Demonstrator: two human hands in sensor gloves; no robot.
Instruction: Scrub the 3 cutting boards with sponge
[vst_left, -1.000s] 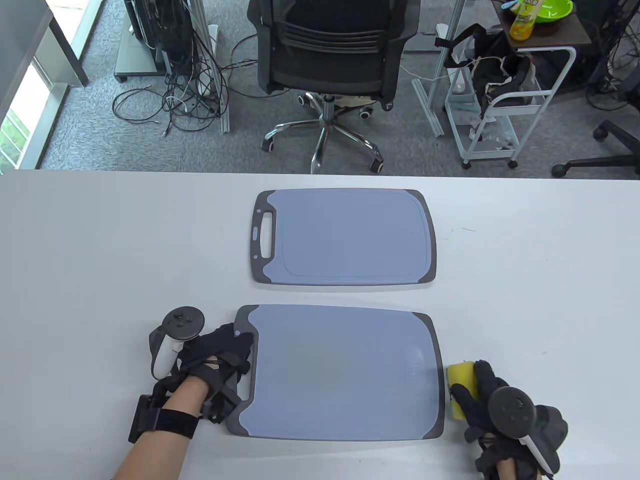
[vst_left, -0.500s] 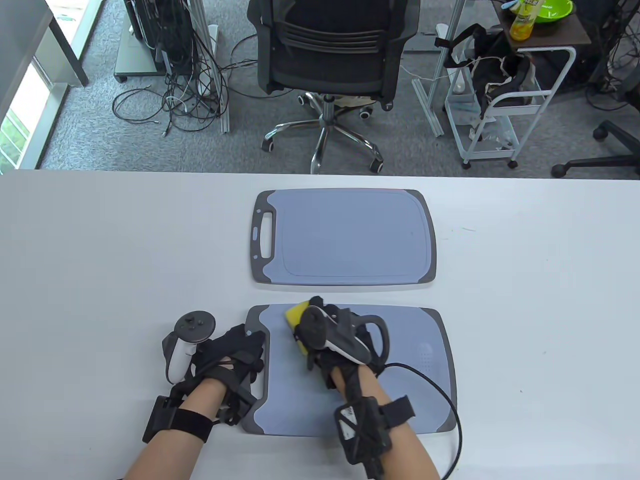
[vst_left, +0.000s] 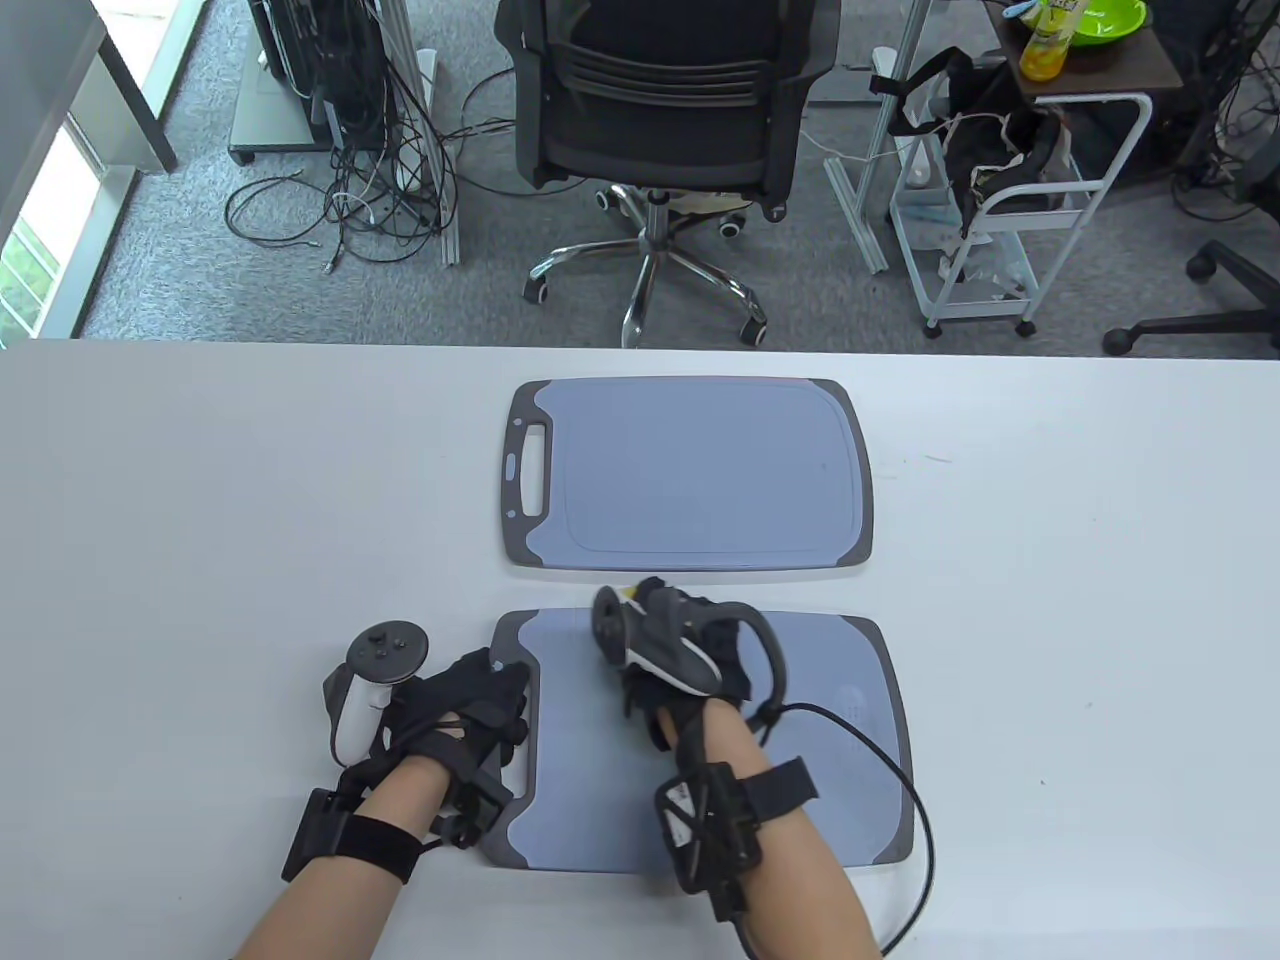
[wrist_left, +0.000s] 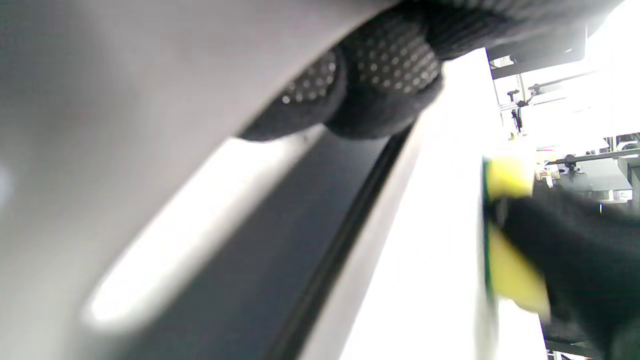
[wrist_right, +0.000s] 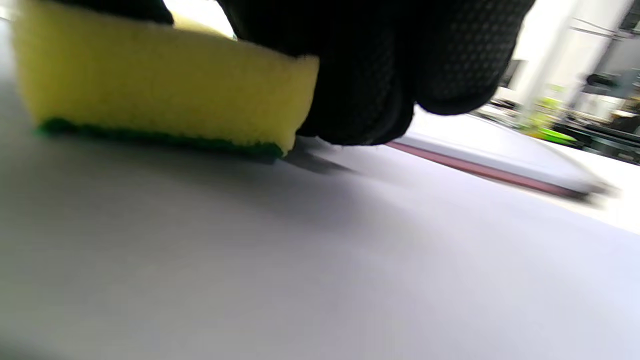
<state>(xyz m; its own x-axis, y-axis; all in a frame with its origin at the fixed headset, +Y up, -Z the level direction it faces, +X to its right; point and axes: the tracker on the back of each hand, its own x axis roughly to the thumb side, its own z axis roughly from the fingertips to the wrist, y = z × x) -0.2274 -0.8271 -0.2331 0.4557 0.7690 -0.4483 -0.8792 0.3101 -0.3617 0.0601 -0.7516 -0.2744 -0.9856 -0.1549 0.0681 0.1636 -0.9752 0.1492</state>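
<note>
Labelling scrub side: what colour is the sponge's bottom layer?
Green, under yellow foam; the sponge shows best in the right wrist view.

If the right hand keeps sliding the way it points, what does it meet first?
Probably the far board: the right hand, gripping the sponge, points away across the near board, with only a strip of table between.

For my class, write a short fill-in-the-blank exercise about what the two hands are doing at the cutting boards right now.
1. The right hand presses a yellow sponge with a ____ underside onto the near cutting board.
2. The left hand rests on that board's ____ end, where its handle is.
3. In the table view, ____ cutting boards are visible.
4. The far cutting board has its handle slot on the ____.

Missing words: green; left; two; left
</note>
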